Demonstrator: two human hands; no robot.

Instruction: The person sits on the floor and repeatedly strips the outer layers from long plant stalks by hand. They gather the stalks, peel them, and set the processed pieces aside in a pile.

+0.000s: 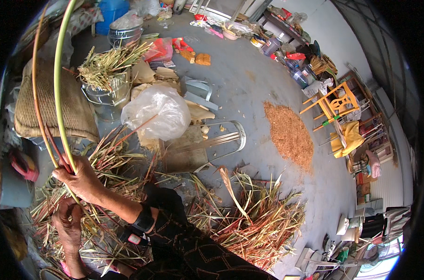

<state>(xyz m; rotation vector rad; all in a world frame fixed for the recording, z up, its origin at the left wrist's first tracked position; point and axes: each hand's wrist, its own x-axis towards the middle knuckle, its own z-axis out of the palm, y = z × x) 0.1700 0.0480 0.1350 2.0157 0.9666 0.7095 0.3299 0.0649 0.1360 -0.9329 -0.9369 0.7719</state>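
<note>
Several long plant stalks stand up from my right hand [80,180], which is closed around them. Among them are a thick green stalk [59,84], an orange-brown stalk [36,84] and a short reddish one [54,145]. Just below, my left hand [68,218] has its fingers curled at the lower part of the stalks, with thumb and forefinger pinching there. Part of that grip is hidden. Under and around both hands lies a heap of dry leaves and stalks [107,168]. A second leafy heap [257,224] spreads to the right of my dark sleeve.
A woven straw cushion [54,105] is beyond the stalks. Nearby stand a metal bucket [107,92] topped with cut plant heads, a clear plastic bag [157,112] and a metal-framed chair [187,150]. Reddish-brown grain [289,136] lies on the floor; a wooden chair [332,103] is farther right.
</note>
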